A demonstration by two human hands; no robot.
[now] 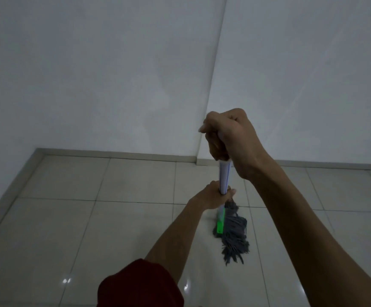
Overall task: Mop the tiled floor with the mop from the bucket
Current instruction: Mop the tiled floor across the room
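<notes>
1. The glossy, pale tiled floor (73,229) runs to the far walls, crossed by thin grout lines.
2. A grey string mop head (234,235) lies on it right of centre, strands fanned toward the near side.

I see a plain white left wall (91,74) and right wall (302,63) meeting at a corner (210,85) right of centre. A pale skirting (113,154) runs along their foot. The floor (69,218) has large glossy light tiles with thin dark joints. Small glints (66,280) show near its bottom edge. The light is dim.
</notes>
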